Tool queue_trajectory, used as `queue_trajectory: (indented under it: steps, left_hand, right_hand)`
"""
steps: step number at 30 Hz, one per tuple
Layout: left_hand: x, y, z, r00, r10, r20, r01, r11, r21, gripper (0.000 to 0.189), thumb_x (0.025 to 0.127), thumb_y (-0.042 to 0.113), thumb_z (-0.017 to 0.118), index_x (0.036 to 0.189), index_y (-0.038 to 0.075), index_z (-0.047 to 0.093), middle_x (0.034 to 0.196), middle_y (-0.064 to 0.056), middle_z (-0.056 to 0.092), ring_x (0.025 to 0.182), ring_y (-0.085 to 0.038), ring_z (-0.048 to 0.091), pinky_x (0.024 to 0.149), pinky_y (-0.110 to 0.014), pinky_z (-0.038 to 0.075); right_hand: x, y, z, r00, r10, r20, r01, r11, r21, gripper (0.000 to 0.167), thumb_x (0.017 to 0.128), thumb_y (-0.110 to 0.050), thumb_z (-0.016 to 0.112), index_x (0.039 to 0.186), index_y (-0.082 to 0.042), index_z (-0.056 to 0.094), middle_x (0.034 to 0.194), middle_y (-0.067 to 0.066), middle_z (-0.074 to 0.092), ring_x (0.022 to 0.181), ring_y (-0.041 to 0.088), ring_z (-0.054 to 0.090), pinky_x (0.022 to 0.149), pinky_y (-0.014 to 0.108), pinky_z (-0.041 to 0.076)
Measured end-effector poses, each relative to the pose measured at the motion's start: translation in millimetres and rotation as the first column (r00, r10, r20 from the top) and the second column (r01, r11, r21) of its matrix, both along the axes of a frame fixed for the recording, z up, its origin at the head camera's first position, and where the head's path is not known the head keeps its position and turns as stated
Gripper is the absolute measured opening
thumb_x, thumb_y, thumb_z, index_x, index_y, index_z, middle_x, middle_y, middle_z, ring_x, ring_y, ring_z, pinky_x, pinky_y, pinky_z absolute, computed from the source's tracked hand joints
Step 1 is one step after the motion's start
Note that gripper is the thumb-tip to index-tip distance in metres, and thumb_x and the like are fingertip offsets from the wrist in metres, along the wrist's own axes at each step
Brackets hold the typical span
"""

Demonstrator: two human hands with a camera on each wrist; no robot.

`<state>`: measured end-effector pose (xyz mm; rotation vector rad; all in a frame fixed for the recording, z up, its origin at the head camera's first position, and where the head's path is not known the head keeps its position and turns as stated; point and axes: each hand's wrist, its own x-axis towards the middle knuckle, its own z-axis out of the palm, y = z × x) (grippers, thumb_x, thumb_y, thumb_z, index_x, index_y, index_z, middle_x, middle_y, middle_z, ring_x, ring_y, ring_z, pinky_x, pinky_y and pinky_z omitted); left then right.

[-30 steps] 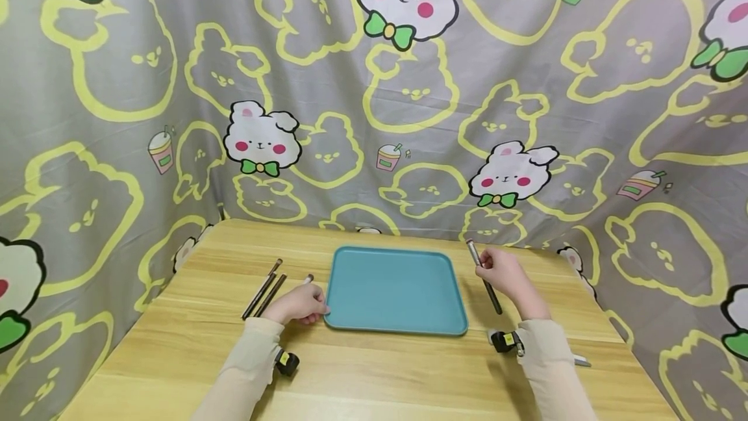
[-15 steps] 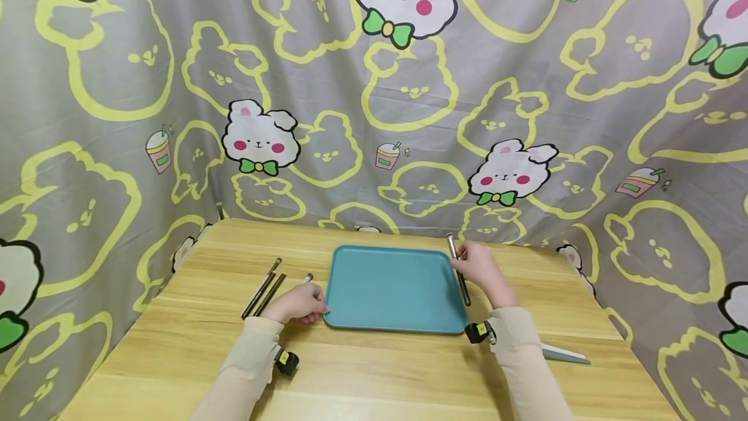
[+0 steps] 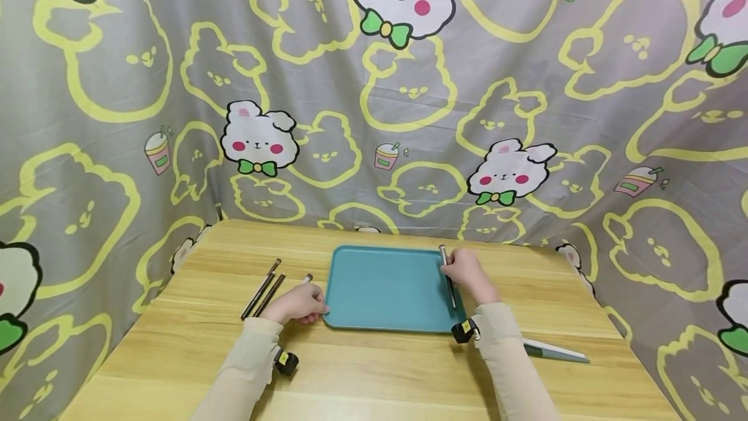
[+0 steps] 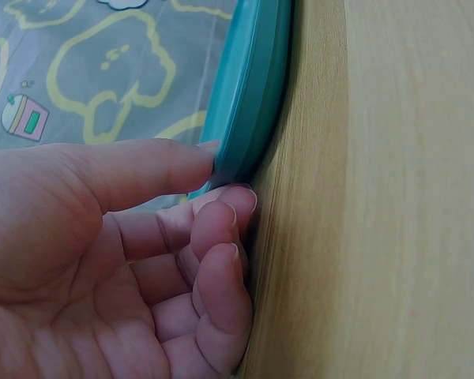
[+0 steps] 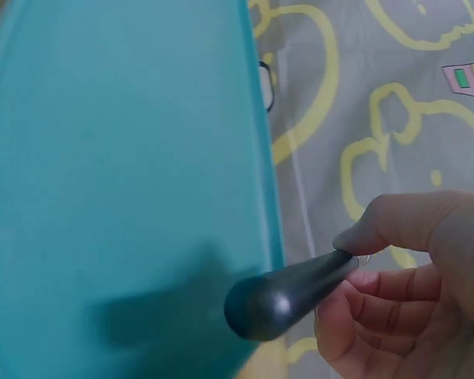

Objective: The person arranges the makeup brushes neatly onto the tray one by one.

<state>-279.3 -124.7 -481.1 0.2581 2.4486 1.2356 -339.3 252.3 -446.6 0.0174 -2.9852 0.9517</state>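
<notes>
A teal tray (image 3: 386,288) lies in the middle of the wooden table (image 3: 374,369). My right hand (image 3: 463,275) pinches a dark metal rod (image 3: 443,256) between thumb and fingers and holds it over the tray's right side. In the right wrist view the rod's rounded end (image 5: 280,298) hangs just above the tray (image 5: 103,158), with my right hand (image 5: 415,276) behind it. My left hand (image 3: 300,304) rests on the table at the tray's left edge. Its thumb lies on the tray rim (image 4: 253,87), and the curled fingers (image 4: 221,260) sit against the rim's underside.
Two dark sticks (image 3: 263,289) lie side by side left of my left hand, and a short white-tipped piece (image 3: 308,277) lies beside them. A flat grey-green object (image 3: 555,351) lies on the table at the near right. Patterned cloth (image 3: 374,115) walls in the table.
My right hand has carried the rod leftward, from the table right of the tray to over the tray's right side. The left hand has not moved.
</notes>
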Motion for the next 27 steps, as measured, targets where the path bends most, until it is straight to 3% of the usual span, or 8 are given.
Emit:
queue_trajectory:
  steps: [8, 15, 27]
  left_hand:
    - [0.9, -0.6, 0.6, 1.000, 0.000, 0.001, 0.000, 1.000, 0.001, 0.025, 0.090, 0.006, 0.065, 0.071, 0.008, 0.049, 0.063, -0.003, 0.053, 0.054, -0.013, 0.047, 0.051, -0.023, 0.041]
    - [1.1, -0.2, -1.3, 1.000, 0.012, 0.005, -0.012, 1.000, 0.001, 0.026, 0.090, 0.006, 0.065, 0.070, 0.008, 0.048, 0.063, -0.003, 0.052, 0.054, -0.013, 0.046, 0.051, -0.024, 0.040]
    - [-0.3, 1.9, -1.2, 1.000, 0.021, 0.004, -0.021, 1.000, 0.003, 0.026, 0.090, 0.005, 0.065, 0.071, 0.008, 0.048, 0.063, -0.003, 0.052, 0.054, -0.013, 0.046, 0.051, -0.023, 0.040]
  right_hand:
    - [-0.3, -6.6, -12.1, 0.998, -0.031, 0.051, 0.030, 1.000, 0.009, 0.023, 0.084, -0.007, 0.060, 0.066, -0.008, 0.046, 0.057, 0.002, 0.045, 0.048, 0.015, 0.049, 0.044, 0.024, 0.042]
    - [-2.3, -9.6, -19.9, 0.998, -0.045, 0.052, 0.043, 0.998, 0.046, 0.033, 0.085, -0.006, 0.060, 0.057, -0.012, 0.044, 0.052, 0.004, 0.049, 0.044, 0.017, 0.051, 0.043, 0.025, 0.042]
    - [0.8, -13.0, -20.9, 0.998, -0.039, 0.040, 0.034, 0.992, 0.120, 0.027, 0.085, -0.004, 0.058, 0.061, -0.010, 0.045, 0.058, 0.005, 0.045, 0.049, 0.018, 0.045, 0.046, 0.027, 0.038]
